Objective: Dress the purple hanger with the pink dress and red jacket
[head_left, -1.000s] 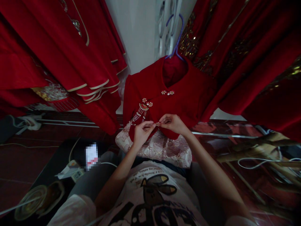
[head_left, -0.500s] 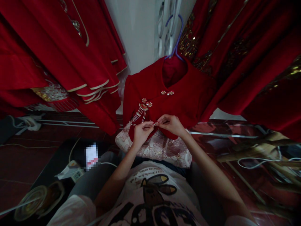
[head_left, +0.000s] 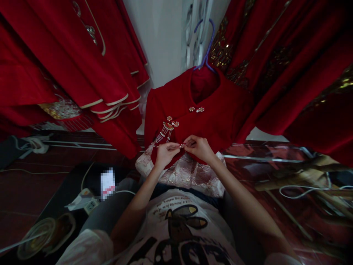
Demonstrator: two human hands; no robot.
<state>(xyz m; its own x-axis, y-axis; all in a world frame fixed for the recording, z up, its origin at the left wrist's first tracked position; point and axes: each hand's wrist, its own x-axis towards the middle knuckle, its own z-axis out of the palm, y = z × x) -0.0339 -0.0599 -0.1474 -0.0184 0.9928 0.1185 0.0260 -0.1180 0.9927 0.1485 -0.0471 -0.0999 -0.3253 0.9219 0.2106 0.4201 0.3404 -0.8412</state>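
Note:
A red velvet jacket [head_left: 217,110] hangs in front of me on a blue hanger [head_left: 206,44]. It has pearl clasps at the collar [head_left: 196,109] and a beaded tassel brooch [head_left: 167,129] on its front flap. My left hand [head_left: 164,154] and my right hand [head_left: 199,147] meet at the jacket's lower front edge. Both pinch a small pearl fastener [head_left: 182,146] between their fingertips. A pale pink brocade skirt [head_left: 190,175] hangs below the jacket, against my lap.
Red embroidered garments hang close on the left [head_left: 68,62] and right [head_left: 289,73]. A white wall [head_left: 162,36] is behind. A power strip [head_left: 82,200] and cables lie on the dark floor at left, wooden sticks and a cord [head_left: 303,184] at right.
Both hands have shifted slightly left and up along the jacket's edge, still pinching the fastener. The view has barely moved.

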